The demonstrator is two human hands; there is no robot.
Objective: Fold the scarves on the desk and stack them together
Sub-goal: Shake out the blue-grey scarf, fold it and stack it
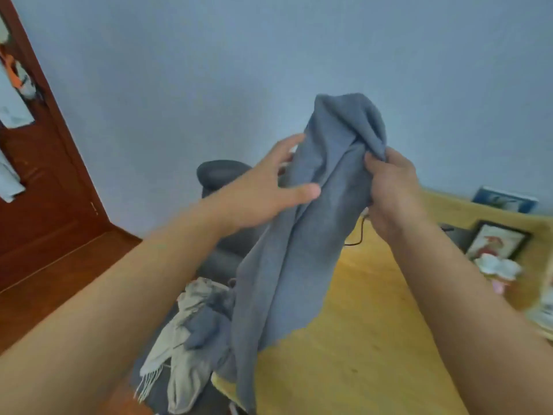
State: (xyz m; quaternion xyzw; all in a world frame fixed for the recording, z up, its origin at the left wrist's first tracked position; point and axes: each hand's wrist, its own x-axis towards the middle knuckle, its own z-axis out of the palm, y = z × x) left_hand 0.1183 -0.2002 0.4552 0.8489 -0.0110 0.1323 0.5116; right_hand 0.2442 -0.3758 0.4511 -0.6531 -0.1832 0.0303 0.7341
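Bare desk (359, 354) stretch near centre; cream scarf (182, 324) heap at left edge, picture frame (496, 241) far right.

No text, label or number can be read anywhere.
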